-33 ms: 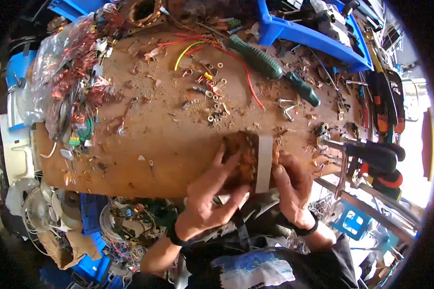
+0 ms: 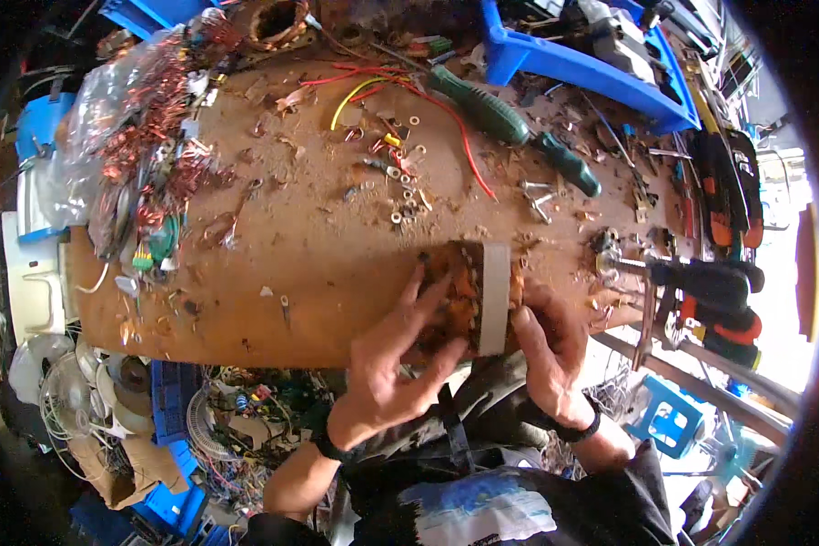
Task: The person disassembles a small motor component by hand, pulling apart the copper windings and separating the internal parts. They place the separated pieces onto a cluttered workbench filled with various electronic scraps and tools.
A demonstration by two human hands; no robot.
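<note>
At the near edge of the table I hold a motor stator (image 2: 494, 298) on its side, with a grey metal core band and copper-brown windings bulging out at both ends. My left hand (image 2: 384, 371) is closed round the left winding end, thumb low and fingers high. My right hand (image 2: 555, 350) grips the other end, with the thumb against the windings near the band. The stator's underside and some of the right fingertips are hidden.
Brown debris, terminals and red and yellow wires (image 2: 474, 159) litter the wooden table (image 2: 337, 264). Beyond lie a green-handled screwdriver (image 2: 482, 106) and a blue crate (image 2: 582, 85). Copper wire scraps (image 2: 146, 136) pile up at left; dark-handled clamps (image 2: 701, 287) stand at the right edge.
The stator has shifted very slightly left and its band shows at a slightly different angle. Both hands keep their hold, and the things on the table lie as before.
</note>
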